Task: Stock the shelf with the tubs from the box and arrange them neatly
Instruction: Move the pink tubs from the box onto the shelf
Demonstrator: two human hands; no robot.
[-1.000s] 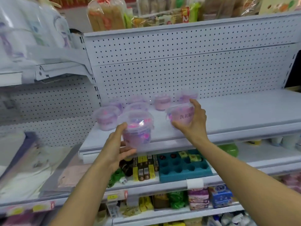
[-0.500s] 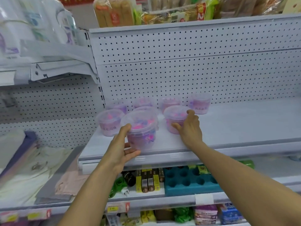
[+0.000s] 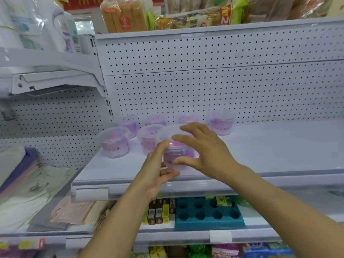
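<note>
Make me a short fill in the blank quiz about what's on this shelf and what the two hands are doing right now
1. The left hand holds a clear ____ with pink contents.
2. The right hand hovers with its fingers ____ over that tub.
3. The back panel behind the shelf is dotted with small ____.
4. On the shelf below sits a ____ tray with round pockets.

Missing words: tub; spread; holes; teal

White shelf (image 3: 260, 157) carries clear purple-filled tubs (image 3: 114, 142).

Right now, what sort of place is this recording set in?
Most likely a small shop or supermarket aisle: white perforated-back metal shelving with price-label strips, packaged bread loaves on top, and small clear plastic tubs with pink contents being stocked.
</note>
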